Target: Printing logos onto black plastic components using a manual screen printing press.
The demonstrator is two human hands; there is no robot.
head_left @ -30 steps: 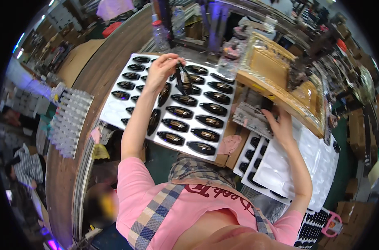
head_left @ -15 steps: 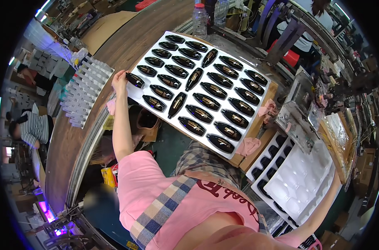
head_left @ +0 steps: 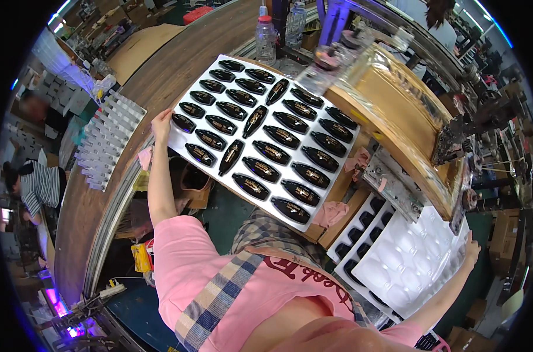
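A white moulded tray (head_left: 181, 144) lies before me, filled with rows of glossy black pointed-oval pieces (head_left: 272, 151) bearing gold print. My left hand (head_left: 161, 125) grips its left corner with closed fingers, close to the piece at that corner. At the right, my arm is stretched out low, and my right hand (head_left: 471, 252) is closed at the outer edge of an upturned white plastic tray (head_left: 413, 258). That tray overlaps another tray of black pieces (head_left: 351, 237). The right fingertips are small and partly hidden.
A wood-framed screen (head_left: 404, 97) on a machine hangs over the filled tray's right side. Pink cloths (head_left: 332, 214) lie by the tray's edge. On the curved brown bench (head_left: 79, 205) stands a rack of pale tubes (head_left: 111, 141). Clear bottles (head_left: 266, 41) stand behind. A person in stripes (head_left: 42, 185) is far left.
The wood-framed screen has swung up and left, over the filled tray's side. My right hand has come out from behind it. My left hand has shifted slightly onto the tray's corner.
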